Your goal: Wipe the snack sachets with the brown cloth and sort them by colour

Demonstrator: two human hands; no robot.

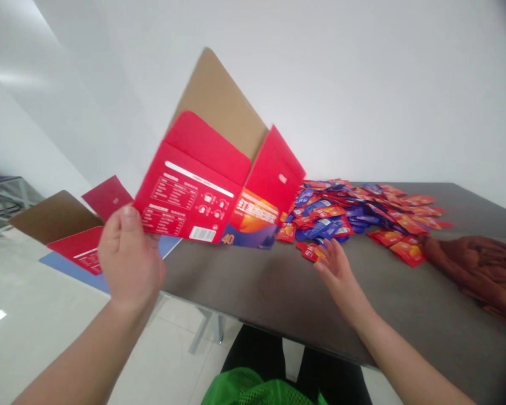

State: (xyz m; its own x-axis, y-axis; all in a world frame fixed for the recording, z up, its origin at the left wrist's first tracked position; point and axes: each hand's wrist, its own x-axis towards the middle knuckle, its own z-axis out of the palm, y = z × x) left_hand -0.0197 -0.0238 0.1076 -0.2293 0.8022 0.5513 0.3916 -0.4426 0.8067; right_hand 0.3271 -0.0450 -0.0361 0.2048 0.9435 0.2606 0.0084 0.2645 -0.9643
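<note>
My left hand (129, 256) grips the lower left corner of a flattened red carton (194, 197), holding it up in the air above the table's near left edge. The carton shows white nutrition print, a barcode, an orange and blue panel, and brown inner flaps on top. My right hand (335, 264) hovers open over the dark grey table (257, 287), fingers spread, palm turned up, just in front of a heap of red and blue sachets (354, 211). Its fingertips are close to the nearest red sachet (310, 251), with nothing held.
A brown cloth (480, 264) lies bunched at the table's right side. Another flattened red carton (73, 233) rests at the left over a blue sheet (67, 267). Pale floor tiles lie below, a white wall behind, and green fabric (257, 391) by my lap.
</note>
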